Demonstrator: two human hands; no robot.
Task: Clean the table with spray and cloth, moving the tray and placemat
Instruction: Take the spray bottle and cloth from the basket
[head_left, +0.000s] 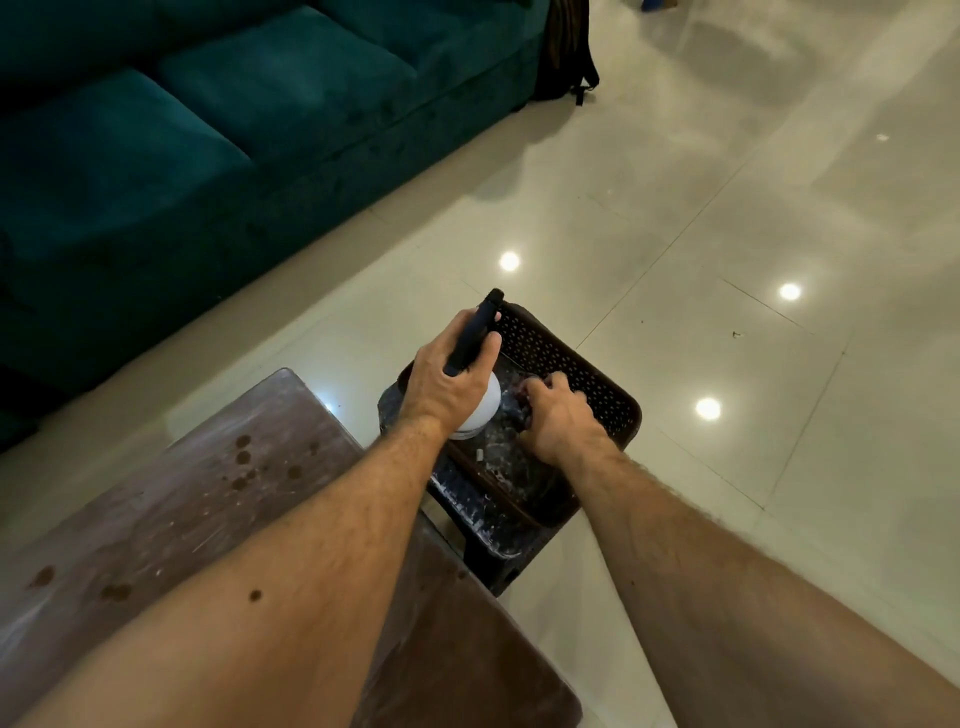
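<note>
Spray bottle (480, 358) gripped by left hand (447, 387); right hand (553, 415) curls on something dark inside basket (582, 364).

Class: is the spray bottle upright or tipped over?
Upright: the left hand grips the spray bottle by its black head, white body below.

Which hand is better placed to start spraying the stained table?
Left. The left hand already grips the spray bottle by its dark head, beside the table. The right hand is down in the basket.
</note>
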